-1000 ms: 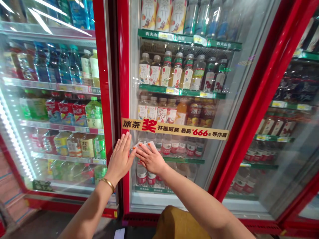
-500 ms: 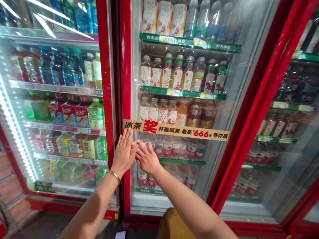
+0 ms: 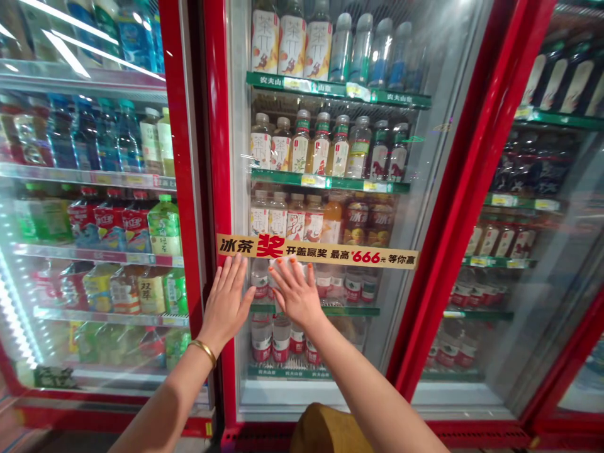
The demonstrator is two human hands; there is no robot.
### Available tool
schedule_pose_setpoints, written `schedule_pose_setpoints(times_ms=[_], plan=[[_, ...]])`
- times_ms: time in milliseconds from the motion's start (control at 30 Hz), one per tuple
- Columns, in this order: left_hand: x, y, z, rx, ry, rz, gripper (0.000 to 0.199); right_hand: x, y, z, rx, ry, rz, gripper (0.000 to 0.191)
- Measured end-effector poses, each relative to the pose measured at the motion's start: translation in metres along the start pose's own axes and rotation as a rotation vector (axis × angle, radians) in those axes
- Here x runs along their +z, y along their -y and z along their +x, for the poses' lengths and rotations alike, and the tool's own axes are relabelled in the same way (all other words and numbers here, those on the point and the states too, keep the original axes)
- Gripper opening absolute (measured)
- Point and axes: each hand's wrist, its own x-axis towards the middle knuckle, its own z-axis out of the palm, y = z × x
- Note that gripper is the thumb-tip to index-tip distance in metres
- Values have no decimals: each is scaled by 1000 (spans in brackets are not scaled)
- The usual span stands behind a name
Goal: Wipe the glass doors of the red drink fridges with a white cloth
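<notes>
A long gold sticker strip (image 3: 346, 254) with black and red lettering runs across the glass door (image 3: 302, 393) of the middle fridge, sloping slightly down to the right. My left hand (image 3: 226, 305), with a gold bangle at the wrist, lies flat at the door's left edge, fingertips at the strip's lower edge. My right hand (image 3: 297, 292), orange-nailed, is spread on the glass just below the red character. Something whitish shows behind its fingertips; I cannot make out what it is. Both hands are open.
Bottled drinks (image 3: 321, 148) fill the shelves behind the glass. Another stocked fridge (image 3: 106, 214) stands to the left, and a further glass door (image 3: 500, 251) to the right. Red frames (image 3: 219, 189) border the doors. A mustard-coloured knee (image 3: 328, 431) shows at the bottom.
My right hand has slid right along the underside of the strip, away from my left hand. My left hand now sits slightly lower, below the first characters. The view has shifted a little.
</notes>
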Motion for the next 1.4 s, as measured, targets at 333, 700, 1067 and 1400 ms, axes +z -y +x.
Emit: schedule_pose_setpoints(times_ms=[333, 700, 1067, 1400], plan=[[7, -40, 40, 15, -42, -28, 77, -15, -21, 31, -21, -63, -128, 76], [10, -61, 70, 7, -80, -39, 76, -55, -98, 37, 334, -111, -148, 81], [17, -67, 71, 0, -49, -25, 78, -80, -174, -6, 535, -230, -212, 81], [13, -74, 72, -5, -67, -59, 77, -78, -182, -54, 457, -142, -257, 86]])
